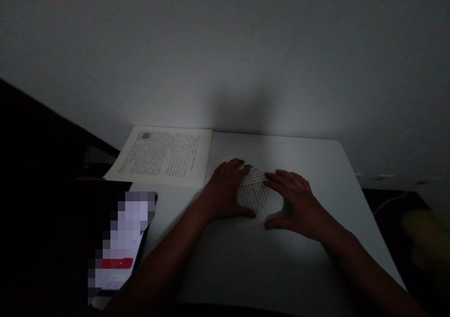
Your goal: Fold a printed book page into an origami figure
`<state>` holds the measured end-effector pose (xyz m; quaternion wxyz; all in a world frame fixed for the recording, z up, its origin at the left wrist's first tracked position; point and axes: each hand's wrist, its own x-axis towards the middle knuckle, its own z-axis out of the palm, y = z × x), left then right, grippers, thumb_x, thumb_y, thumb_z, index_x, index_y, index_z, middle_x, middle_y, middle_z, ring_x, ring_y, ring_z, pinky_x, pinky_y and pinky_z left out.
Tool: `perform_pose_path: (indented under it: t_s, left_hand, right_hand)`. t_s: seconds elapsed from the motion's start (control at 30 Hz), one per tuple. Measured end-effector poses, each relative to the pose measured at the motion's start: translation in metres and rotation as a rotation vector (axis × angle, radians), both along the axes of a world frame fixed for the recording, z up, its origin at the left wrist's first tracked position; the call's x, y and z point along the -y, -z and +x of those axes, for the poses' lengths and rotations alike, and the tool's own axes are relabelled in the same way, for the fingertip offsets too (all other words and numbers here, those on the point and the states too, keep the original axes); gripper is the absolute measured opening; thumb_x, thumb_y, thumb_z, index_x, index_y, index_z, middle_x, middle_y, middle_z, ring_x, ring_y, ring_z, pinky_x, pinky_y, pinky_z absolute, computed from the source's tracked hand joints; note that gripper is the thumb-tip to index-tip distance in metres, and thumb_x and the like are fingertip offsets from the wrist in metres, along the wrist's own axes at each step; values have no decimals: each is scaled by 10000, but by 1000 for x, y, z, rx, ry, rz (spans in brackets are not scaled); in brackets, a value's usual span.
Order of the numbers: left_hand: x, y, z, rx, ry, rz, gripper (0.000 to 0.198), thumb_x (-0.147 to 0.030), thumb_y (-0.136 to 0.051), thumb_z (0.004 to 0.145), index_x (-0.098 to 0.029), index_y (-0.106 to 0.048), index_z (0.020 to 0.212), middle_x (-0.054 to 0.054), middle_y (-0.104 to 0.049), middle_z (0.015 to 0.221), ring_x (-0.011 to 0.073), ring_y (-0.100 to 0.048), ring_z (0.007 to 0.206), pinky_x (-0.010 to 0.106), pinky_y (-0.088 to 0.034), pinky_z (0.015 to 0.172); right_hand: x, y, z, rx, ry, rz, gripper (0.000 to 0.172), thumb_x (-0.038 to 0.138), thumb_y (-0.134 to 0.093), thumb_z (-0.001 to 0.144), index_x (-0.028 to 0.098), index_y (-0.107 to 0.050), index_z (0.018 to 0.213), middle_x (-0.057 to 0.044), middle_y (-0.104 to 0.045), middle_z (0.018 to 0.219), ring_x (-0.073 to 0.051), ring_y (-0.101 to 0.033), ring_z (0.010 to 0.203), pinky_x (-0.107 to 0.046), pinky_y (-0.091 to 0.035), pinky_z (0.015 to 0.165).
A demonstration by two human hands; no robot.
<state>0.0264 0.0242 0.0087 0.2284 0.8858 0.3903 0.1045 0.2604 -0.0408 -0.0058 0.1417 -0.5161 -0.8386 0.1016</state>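
Note:
A folded piece of printed paper (256, 195) lies on the white table between my two hands, with a folded strip across its upper part. My left hand (227, 193) rests at its left side, fingers stretched toward the top edge and thumb near the lower corner. On the other side, my right hand (295, 202) has its fingertips at the paper's upper right edge. Its thumb sits lower, apart from the fingers. Both hands are open around the paper, and neither visibly pinches it. The fingers partly cover the paper's upper edges.
An open printed book or booklet page (163, 155) lies at the table's back left. A lit phone or tablet (123, 246) is at the left edge beside my left forearm. The table (316, 160) stands against a grey wall (225, 50). The room is dim.

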Motion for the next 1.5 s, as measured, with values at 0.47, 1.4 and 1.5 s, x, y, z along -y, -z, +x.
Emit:
perform_pose_path:
  t_s: [0.47, 1.4, 1.5]
  left_hand:
    - [-5, -2, -4, -16, 35, -36, 985, -572, -741, 565, -215, -335, 1388, 135, -271, 1468, 302, -217, 1365, 473, -189, 1112]
    - [-5, -1, -2, 38, 20, -60, 1010, -564, -771, 518, -251, -347, 1380, 127, -288, 1462, 327, -230, 1358, 494, -197, 1103]
    - [-6, 1, -2, 34, 19, -58, 1016, -578, -765, 519, -261, -338, 1384, 123, -280, 1467, 327, -223, 1360, 496, -194, 1102]
  right_hand:
    - [-2, 3, -3, -35, 27, 77, 784, 632, -683, 624, 242, -490, 1276, -86, -501, 1350, -315, -367, 1284, -525, -276, 1029]
    - [-6, 2, -2, -69, 21, 72, 782, 595, -706, 619, 250, -483, 1284, -86, -519, 1322, -315, -394, 1262, -531, -295, 1026]
    - [-6, 5, -1, -51, 5, 91, 775, 605, -701, 621, 256, -487, 1280, -86, -522, 1322, -320, -393, 1262, -532, -301, 1016]
